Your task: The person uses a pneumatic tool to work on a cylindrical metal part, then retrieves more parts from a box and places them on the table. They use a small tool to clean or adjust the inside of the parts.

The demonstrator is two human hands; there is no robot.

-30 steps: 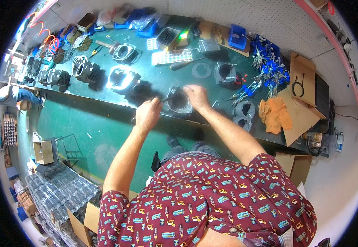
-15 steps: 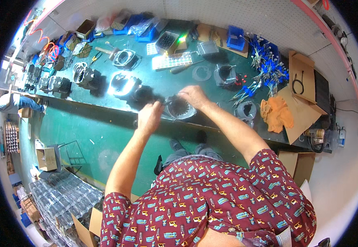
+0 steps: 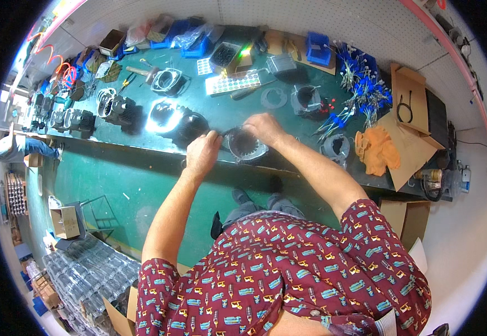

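A round metal motor part with a toothed inner opening lies near the front edge of the green workbench. At its upper right rim is my right hand, fingers bent and pinched together. My left hand is closed just left of the part, its thumb and fingers pointing toward the rim. A short dark strand seems to run between the left fingertips and the part. What either hand pinches is too small to make out. Beyond my left hand stand a dark round part and a brightly lit metal motor housing.
More motor housings line the bench at left. Farther back lie a sheet of round stickers and a metal ring part. Blue-tipped wires, orange gloves and cardboard are at right. Another person is at far left.
My left hand has shifted slightly up, near the motor part's rim. My right hand stays at the upper right rim with little change.
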